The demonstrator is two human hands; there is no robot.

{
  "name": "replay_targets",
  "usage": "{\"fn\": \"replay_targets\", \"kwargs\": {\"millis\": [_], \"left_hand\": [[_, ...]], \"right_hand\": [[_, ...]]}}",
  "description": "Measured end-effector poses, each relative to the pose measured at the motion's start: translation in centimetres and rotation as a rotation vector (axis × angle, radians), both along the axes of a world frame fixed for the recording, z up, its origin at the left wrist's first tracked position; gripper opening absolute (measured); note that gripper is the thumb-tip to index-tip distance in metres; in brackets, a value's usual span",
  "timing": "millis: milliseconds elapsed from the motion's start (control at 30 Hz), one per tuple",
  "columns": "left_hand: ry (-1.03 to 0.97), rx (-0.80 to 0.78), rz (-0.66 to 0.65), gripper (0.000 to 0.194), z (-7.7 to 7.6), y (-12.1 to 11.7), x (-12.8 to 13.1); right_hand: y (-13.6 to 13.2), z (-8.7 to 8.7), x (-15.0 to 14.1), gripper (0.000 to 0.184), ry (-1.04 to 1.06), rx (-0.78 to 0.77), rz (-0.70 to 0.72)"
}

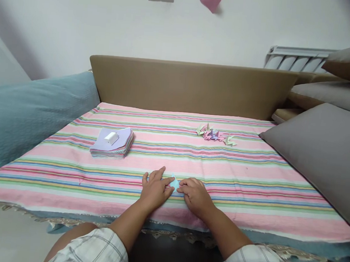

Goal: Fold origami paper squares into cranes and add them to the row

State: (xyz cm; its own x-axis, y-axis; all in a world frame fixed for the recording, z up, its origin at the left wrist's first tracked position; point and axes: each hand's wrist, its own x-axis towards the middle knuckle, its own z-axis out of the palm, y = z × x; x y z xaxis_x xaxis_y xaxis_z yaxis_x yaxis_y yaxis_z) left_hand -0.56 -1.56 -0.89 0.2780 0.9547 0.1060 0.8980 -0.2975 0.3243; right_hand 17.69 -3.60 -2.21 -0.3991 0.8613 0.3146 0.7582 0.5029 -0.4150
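Note:
A small light blue piece of folded paper point(175, 184) lies on the striped cloth in front of me, between my two hands. My left hand point(155, 188) holds its left edge with thumb and index finger, while the other fingers spread over the cloth. From the other side, my right hand point(196, 195) pinches the right edge, its fingers curled together. The fingertips cover parts of both edges. Farther back on the right sit several folded paper cranes point(214, 135) in green, pink and purple, close together in a row.
A stack of coloured paper squares point(111, 144) stands at the left with a small white block point(111, 138) on top. The striped cloth point(167, 154) covers the seat. Grey cushions point(321, 150) border the right, a blue-covered armrest point(40, 108) the left, and a brown backrest point(190, 88) the rear.

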Motion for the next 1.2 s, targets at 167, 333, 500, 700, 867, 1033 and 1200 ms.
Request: {"fn": "replay_targets", "kwargs": {"millis": [167, 333, 500, 700, 867, 1033, 1200], "left_hand": [[-0.003, -0.007, 0.004, 0.035, -0.03, 0.02, 0.00], [-0.009, -0.011, 0.006, 0.035, -0.05, 0.06, 0.03], [0.001, 0.002, 0.000, 0.034, -0.06, -0.01, 0.00], [0.022, 0.014, -0.001, 0.035, -0.06, 0.02, -0.01], [0.022, 0.005, -0.002, 0.036, -0.08, 0.14, 0.03], [0.015, 0.010, -0.004, 0.036, -0.20, 0.09, -0.01], [-0.017, 0.050, -0.021, 0.033, -0.37, -0.15, -0.25]], "right_hand": [[-0.28, -0.18, -0.27, 0.039, 0.027, 0.019, -0.021], [-0.33, -0.30, -0.24, 0.053, -0.011, 0.015, -0.037], [-0.24, -0.02, -0.66, 0.044, -0.071, 0.033, -0.039], [-0.29, -0.44, -0.40, 0.045, -0.061, 0.068, 0.034], [-0.58, -0.75, -0.05, 0.039, -0.045, 0.133, 0.062], [-0.61, -0.43, -0.59, 0.028, -0.117, 0.154, 0.020], [-0.54, -0.39, -0.68, 0.024, 0.004, 0.111, -0.027]]}}
